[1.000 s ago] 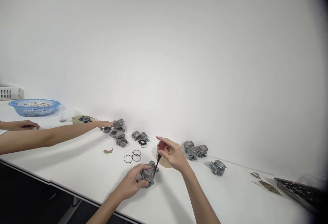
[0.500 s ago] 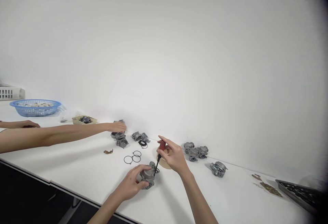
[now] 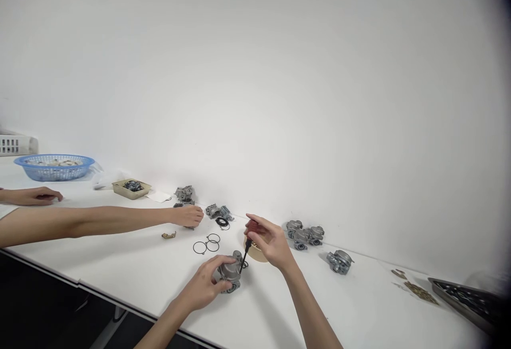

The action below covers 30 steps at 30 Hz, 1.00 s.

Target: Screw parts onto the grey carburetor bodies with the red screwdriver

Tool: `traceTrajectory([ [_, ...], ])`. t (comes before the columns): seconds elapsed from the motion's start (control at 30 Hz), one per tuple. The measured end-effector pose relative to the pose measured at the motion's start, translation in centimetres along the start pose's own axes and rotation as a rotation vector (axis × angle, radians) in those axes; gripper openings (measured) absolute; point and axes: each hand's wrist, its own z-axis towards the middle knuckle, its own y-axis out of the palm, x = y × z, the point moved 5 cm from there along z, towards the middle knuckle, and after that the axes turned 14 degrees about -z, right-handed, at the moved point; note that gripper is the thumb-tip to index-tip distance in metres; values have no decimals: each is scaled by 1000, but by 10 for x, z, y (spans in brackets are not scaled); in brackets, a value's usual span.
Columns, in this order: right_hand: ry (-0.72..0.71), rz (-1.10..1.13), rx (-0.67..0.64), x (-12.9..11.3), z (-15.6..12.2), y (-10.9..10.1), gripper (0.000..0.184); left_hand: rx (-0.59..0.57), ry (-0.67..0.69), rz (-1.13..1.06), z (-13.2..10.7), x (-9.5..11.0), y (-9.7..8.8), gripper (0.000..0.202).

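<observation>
Grey metal housing, one: set on the white table, between the two hands, under the left fingers and just below the right hand. A round cover faces up, a ringed port faces the near side.

Left hand: grasping the housing from its left side, thumb low by the port, fingers across the top.

Right hand: gripping a screwdriver by its red handle, forefinger along the upper end; the dark shaft slants down to the housing's right side. Exact seating of the tip: too small to tell.

Round tan dish: behind the right hand, partly hidden.

Black rings, three, thin, overlapping: near, beyond the left hand.

Co-worker's hand: over further grey parts, well apart from both working hands; its grasp cannot be told.

Edges and room: the table's front edge passes beneath the left forearm; the wall bounds the far side. White tabletop extends from the right forearm to a lone housing at right.
</observation>
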Motion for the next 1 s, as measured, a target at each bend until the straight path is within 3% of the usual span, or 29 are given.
traceTrajectory([
  [0.1, -12, -77, 33, 0, 1, -2, 34, 5, 7, 28, -1, 2, -1, 48],
  [0.23, -22, 11, -19, 0, 2, 0, 39, 0, 9, 46, -2, 5, -1, 49],
  [0.37, -36, -182, 48, -3, 2, -4, 38, 2, 17, 53, -2, 5, -1, 49],
  [0.5, -65, -29, -46, -5, 0, 0, 44, 1, 17, 42, -1, 3, -1, 50],
  [0.63, -71, -205, 37, -10, 0, -4, 41, 1, 18, 54, -2, 4, -2, 52],
  [0.8, -50, -124, -86, -11, 2, -1, 45, 7, 43, 117, -2, 5, -5, 53],
  [0.87, -32, -88, -32, -8, 4, -6, 44, 23, 64, 171, -3, 5, -7, 55],
  [1.0, -1, -31, 207, -8, 7, -19, 45, 56, 57, 213, -5, 5, -11, 46],
])
